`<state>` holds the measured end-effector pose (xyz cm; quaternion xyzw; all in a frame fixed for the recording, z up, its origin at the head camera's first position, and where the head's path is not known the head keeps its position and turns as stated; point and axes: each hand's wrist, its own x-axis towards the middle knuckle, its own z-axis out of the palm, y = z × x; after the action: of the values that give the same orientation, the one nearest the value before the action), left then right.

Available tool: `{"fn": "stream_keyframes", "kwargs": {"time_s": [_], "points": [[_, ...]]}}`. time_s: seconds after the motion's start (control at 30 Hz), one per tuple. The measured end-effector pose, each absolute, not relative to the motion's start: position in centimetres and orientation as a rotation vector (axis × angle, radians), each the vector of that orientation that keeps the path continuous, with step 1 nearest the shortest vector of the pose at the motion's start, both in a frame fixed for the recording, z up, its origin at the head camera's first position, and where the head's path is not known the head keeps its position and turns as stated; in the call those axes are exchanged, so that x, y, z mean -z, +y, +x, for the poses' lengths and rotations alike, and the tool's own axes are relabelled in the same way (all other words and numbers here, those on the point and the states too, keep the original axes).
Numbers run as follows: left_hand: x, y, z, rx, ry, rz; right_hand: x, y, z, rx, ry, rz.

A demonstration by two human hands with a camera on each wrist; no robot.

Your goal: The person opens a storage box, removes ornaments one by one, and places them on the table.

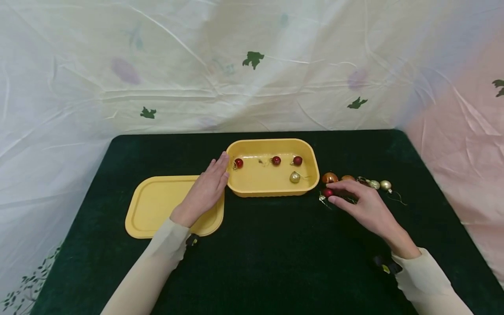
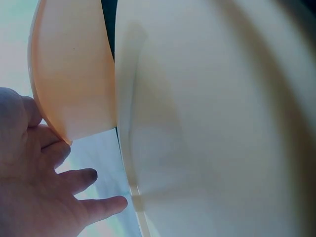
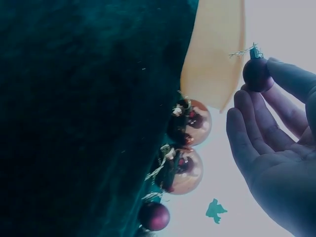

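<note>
My right hand [image 1: 366,208] pinches a small red Christmas bauble [image 1: 327,192] between thumb and fingertips, beside the box's right end. In the right wrist view this bauble [image 3: 256,76] has its metal cap and hanging string upward. My left hand [image 1: 205,188] touches the left end of a yellow plastic box [image 1: 271,193], fingers extended along the rim. Inside the box lie three red baubles [image 1: 276,160] and one gold bauble [image 1: 295,177]. A yellow lid [image 1: 157,205] lies flat left of the box, partly under my left forearm and hand.
Right of the box, just beyond my right hand, sits a cluster of several baubles, among them a copper one [image 1: 330,177] and a pale gold one [image 1: 386,185]. All rest on a dark green cloth-covered table [image 1: 271,262]. A pale patterned curtain [image 1: 299,87] hangs behind.
</note>
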<state>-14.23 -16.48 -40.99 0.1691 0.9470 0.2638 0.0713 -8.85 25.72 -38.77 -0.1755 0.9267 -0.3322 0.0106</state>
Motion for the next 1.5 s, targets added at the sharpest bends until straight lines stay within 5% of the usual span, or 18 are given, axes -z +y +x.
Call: {"fn": "stream_keyframes", "kwargs": {"time_s": [1.5], "points": [[40.4, -16.4, -14.0, -0.780, 2.828, 0.487, 39.9, 28.0, -8.2, 0.968, 2.853, -0.447]]}}
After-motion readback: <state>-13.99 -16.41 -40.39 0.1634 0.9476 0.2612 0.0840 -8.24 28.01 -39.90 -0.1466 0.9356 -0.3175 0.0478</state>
